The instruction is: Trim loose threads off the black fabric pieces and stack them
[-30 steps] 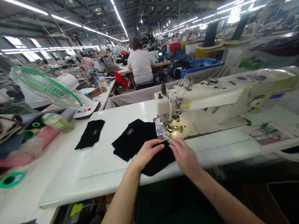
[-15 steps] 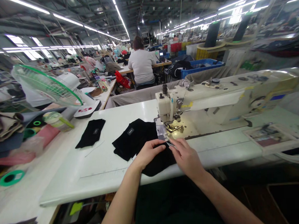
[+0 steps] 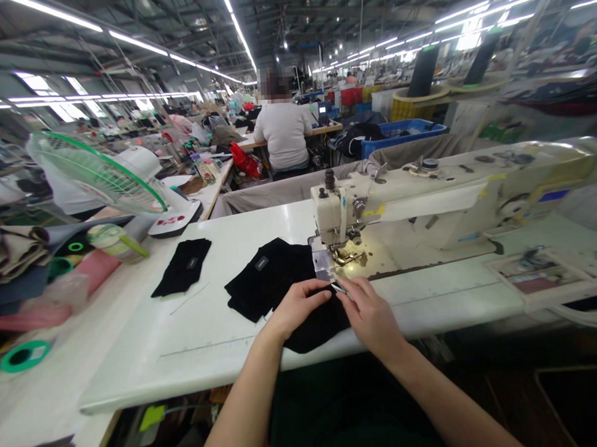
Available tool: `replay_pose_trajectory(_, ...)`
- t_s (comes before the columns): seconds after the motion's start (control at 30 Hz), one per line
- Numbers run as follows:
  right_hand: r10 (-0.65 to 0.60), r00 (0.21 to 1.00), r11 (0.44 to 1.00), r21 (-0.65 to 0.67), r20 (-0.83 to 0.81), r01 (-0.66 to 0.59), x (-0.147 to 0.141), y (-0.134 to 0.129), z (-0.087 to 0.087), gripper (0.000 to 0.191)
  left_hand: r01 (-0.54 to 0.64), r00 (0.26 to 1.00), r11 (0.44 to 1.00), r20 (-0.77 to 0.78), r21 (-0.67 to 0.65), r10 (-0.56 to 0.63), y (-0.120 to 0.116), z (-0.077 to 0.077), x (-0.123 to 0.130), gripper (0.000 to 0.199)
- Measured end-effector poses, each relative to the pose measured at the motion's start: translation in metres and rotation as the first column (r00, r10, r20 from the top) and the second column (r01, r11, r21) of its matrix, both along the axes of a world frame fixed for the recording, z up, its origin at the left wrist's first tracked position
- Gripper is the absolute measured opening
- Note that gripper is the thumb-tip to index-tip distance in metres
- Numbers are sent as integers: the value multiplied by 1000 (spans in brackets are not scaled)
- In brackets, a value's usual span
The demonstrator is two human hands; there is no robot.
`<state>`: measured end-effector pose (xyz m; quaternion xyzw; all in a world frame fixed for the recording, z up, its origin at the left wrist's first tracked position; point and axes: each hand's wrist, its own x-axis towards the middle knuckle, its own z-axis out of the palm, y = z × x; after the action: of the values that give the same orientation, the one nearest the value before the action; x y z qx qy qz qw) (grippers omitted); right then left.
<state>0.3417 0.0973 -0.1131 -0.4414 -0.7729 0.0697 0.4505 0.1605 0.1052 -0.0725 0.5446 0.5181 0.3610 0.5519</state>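
My left hand (image 3: 303,304) is closed, pinching the upper edge of a black fabric piece (image 3: 312,336) at the table's front edge. Close beside it, my right hand (image 3: 372,313) is closed around a small pointed metal tool (image 3: 338,288). Its tip points at the pinched edge; most of it is hidden in the fingers, so its kind is unclear. Just beyond both hands stands the sewing machine's needle and presser foot (image 3: 344,254). To the left lies a pile of black fabric pieces (image 3: 268,275) with a small grey label on top.
Another labelled black stack (image 3: 183,269) lies farther left near a loose thread. A cream sewing machine (image 3: 402,205) spans the right side. At the left are a green-rimmed fan (image 3: 100,170) and a green spool (image 3: 25,356). A person (image 3: 282,131) sits ahead, facing away.
Both hands stay almost in place at the fabric edge. The metal tool's tip shows slightly more between the fingers, and the right fingers have shifted a little.
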Motion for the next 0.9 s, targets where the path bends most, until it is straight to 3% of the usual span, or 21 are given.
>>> replay_pose_trajectory(0.9, 34, 999, 999, -11, -25, -34, -3, -3, 1, 33, -29, 1000, 1000, 13, -3, 29, 0, -5, 0, 32)
